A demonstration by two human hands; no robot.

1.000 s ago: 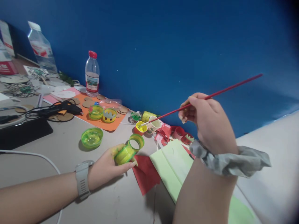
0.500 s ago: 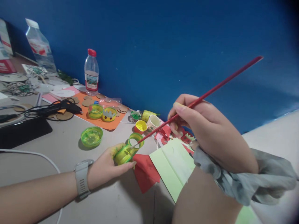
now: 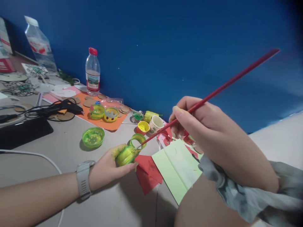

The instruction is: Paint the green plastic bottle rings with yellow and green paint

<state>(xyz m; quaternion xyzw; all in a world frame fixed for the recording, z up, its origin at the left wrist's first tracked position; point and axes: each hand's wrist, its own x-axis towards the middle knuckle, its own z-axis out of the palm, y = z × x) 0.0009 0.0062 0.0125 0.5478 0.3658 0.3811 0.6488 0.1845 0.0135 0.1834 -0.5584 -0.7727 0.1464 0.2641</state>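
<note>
My left hand, with green and yellow paint on its fingers, holds a small yellow-green painted piece. My right hand grips a long red paintbrush in a pinch, and the brush tip touches the upper right end of the painted piece. Just behind it a green-rimmed round container with a whitish inside stands on the table. A small cup of yellow paint is behind that. To the left sits a green painted bowl.
A red folded paper and light green sheets lie near my hands. On an orange sheet stand two painted cups. A clear bottle, black phone, cables and a white cable are at the left.
My right hand has shifted slightly to the right, drawing the brush tip up and right along the painted piece. My left hand holds the piece almost unchanged.
</note>
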